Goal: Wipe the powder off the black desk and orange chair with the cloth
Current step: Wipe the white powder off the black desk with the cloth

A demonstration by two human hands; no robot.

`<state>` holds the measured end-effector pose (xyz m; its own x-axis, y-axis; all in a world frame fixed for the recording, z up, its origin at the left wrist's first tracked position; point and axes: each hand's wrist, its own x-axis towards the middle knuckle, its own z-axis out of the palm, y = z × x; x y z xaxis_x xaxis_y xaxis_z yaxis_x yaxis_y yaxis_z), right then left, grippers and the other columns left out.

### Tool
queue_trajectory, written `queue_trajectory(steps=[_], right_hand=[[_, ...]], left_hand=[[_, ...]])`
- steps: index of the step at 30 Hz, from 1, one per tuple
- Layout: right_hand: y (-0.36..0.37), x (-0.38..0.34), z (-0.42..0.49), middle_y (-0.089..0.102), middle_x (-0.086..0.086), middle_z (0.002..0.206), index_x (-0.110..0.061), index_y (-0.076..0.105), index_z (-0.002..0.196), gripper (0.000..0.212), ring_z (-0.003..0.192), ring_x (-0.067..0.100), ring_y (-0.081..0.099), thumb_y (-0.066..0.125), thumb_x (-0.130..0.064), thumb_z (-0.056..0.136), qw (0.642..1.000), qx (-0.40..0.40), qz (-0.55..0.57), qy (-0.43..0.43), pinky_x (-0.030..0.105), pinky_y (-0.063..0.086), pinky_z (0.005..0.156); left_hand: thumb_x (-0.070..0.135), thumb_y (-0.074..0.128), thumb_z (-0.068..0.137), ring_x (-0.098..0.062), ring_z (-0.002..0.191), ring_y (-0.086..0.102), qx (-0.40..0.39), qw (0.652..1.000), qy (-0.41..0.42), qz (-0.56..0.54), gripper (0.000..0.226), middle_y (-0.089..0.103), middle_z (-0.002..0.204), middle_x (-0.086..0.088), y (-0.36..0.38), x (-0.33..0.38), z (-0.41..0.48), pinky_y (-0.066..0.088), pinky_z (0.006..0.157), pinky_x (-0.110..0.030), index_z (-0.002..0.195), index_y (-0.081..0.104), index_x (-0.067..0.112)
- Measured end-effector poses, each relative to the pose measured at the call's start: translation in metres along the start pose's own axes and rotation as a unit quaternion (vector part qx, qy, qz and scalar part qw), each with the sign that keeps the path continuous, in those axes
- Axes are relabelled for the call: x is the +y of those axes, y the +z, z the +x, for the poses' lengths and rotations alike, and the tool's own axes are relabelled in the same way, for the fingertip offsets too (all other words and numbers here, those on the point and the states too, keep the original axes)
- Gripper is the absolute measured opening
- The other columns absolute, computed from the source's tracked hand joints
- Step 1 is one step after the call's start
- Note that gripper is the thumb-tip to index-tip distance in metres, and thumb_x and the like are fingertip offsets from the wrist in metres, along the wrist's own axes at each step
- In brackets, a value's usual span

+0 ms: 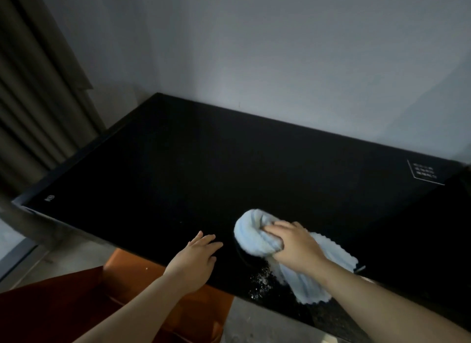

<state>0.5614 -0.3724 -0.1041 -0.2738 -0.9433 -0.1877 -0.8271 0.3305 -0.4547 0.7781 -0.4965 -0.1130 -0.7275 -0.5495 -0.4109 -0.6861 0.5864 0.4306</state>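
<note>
Clenching the right grip [293, 243] round a bunched wad of the pale blue cloth [252, 235] and pressing it down onto the black table [178, 164], close to the front edge. Letting a loose tail of the same cloth trail back under the wrist toward that edge. Laying the left grip [196, 258], released and with fingers straight, on or just above the table beside the wad, grasping nothing.

Leaving white powder [260, 279] speckled on the table just behind the wad, between it and the front edge; finding none plainly elsewhere on the dark top, though judging that poorly in such dim light. Showing the orange chair [127, 266] tucked under the front edge, beneath the left forearm, with a pale speck or two too small to call.

Judging the cloth as light, soft and floppy, not fragile at all. Best gathering it into a thick pad under the palm, as here, rather than pinching a corner and dragging it limp. Judging the powder as loose and quick to scatter, probably dropping over the edge onto the chair under a fast sweep, so favouring slow strokes away from the edge and folding the dust inward. Judging the glossy top as hard and slick, letting the pad glide with little pressure.
</note>
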Motion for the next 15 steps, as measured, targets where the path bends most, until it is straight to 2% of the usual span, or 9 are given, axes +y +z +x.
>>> queue_trajectory(steps=[1, 3, 5, 6, 8, 9, 10, 12, 15], right_hand=[[-0.008, 0.001, -0.001, 0.056, -0.013, 0.118, -0.038, 0.057, 0.119, 0.047, 0.103, 0.015, 0.052, 0.055, -0.023, 0.075, 0.999, -0.011, 0.05, -0.009, 0.038, 0.043, 0.092], [-0.027, 0.01, 0.012, 0.06, -0.003, 0.111, -0.03, 0.061, 0.117, 0.048, 0.098, 0.022, 0.058, 0.059, -0.016, 0.071, 0.996, 0.043, 0.079, 0.008, 0.042, 0.048, 0.086], [-0.045, 0.021, 0.036, 0.057, 0.004, 0.121, -0.024, 0.052, 0.129, 0.055, 0.106, 0.03, 0.055, 0.061, -0.015, 0.076, 0.99, 0.113, 0.038, 0.078, 0.039, 0.044, 0.09], [-0.049, 0.024, 0.047, 0.054, 0.003, 0.125, -0.025, 0.047, 0.133, 0.055, 0.11, 0.031, 0.052, 0.059, -0.017, 0.08, 0.986, 0.121, 0.01, 0.115, 0.037, 0.041, 0.092], [-0.043, 0.022, 0.064, 0.046, -0.002, 0.135, -0.03, 0.037, 0.138, 0.056, 0.115, 0.031, 0.047, 0.053, -0.022, 0.085, 0.982, 0.063, -0.076, 0.16, 0.038, 0.038, 0.096], [-0.037, 0.016, 0.067, 0.041, -0.005, 0.14, -0.033, 0.031, 0.141, 0.059, 0.117, 0.031, 0.045, 0.052, -0.024, 0.087, 0.979, 0.031, -0.127, 0.155, 0.038, 0.038, 0.097], [-0.028, 0.009, 0.066, 0.036, -0.008, 0.144, -0.035, 0.027, 0.143, 0.062, 0.117, 0.03, 0.043, 0.051, -0.024, 0.087, 0.978, 0.013, -0.162, 0.131, 0.038, 0.039, 0.097], [-0.011, -0.005, 0.055, 0.031, -0.011, 0.148, -0.038, 0.029, 0.143, 0.064, 0.117, 0.026, 0.038, 0.049, -0.018, 0.086, 0.982, -0.012, -0.186, 0.031, 0.033, 0.037, 0.097], [-0.011, -0.017, 0.036, 0.038, -0.019, 0.135, -0.043, 0.039, 0.135, 0.06, 0.11, 0.016, 0.037, 0.051, -0.015, 0.084, 0.976, -0.093, -0.16, -0.112, 0.026, 0.035, 0.089]], left_hand=[[0.024, 0.036, 0.1, -0.012, 0.145, 0.0, 0.003, 1.0, -0.006, -0.018, 0.048, 0.015, 0.157, 0.009, -0.002, -0.002, 0.0, 0.009, 0.117, -0.031, 0.146, 0.026, 0.033], [0.025, 0.037, 0.1, -0.009, 0.145, 0.004, 0.019, 0.999, -0.013, -0.032, 0.048, 0.018, 0.156, 0.009, -0.005, -0.007, 0.0, 0.011, 0.116, -0.028, 0.146, 0.026, 0.033], [0.026, 0.036, 0.1, -0.009, 0.145, 0.004, 0.049, 0.998, -0.017, -0.021, 0.049, 0.017, 0.156, 0.009, -0.005, -0.015, -0.002, 0.01, 0.115, -0.027, 0.146, 0.024, 0.032], [0.027, 0.036, 0.1, -0.01, 0.145, 0.003, 0.067, 0.997, -0.022, -0.017, 0.049, 0.016, 0.157, 0.008, -0.004, -0.02, -0.004, 0.01, 0.115, -0.026, 0.147, 0.022, 0.031], [0.029, 0.035, 0.1, -0.011, 0.145, 0.0, 0.104, 0.994, -0.041, -0.014, 0.053, 0.012, 0.158, 0.007, -0.001, -0.03, -0.006, 0.008, 0.116, -0.026, 0.149, 0.016, 0.028], [0.031, 0.035, 0.1, -0.012, 0.145, -0.002, 0.122, 0.991, -0.055, -0.012, 0.055, 0.009, 0.158, 0.005, -0.001, -0.034, -0.007, 0.006, 0.116, -0.027, 0.15, 0.013, 0.026], [0.033, 0.035, 0.1, -0.013, 0.145, -0.003, 0.138, 0.988, -0.071, -0.011, 0.057, 0.007, 0.159, 0.003, -0.001, -0.037, -0.008, 0.005, 0.116, -0.028, 0.15, 0.009, 0.024], [0.034, 0.034, 0.099, -0.015, 0.145, -0.003, 0.161, 0.982, -0.1, -0.017, 0.06, 0.005, 0.159, 0.0, -0.002, -0.043, -0.009, 0.006, 0.116, -0.03, 0.15, 0.006, 0.02], [0.033, 0.034, 0.1, -0.018, 0.146, -0.001, 0.163, 0.979, -0.114, -0.036, 0.059, 0.009, 0.158, -0.003, -0.007, -0.049, -0.01, 0.008, 0.117, -0.03, 0.15, 0.008, 0.017]])
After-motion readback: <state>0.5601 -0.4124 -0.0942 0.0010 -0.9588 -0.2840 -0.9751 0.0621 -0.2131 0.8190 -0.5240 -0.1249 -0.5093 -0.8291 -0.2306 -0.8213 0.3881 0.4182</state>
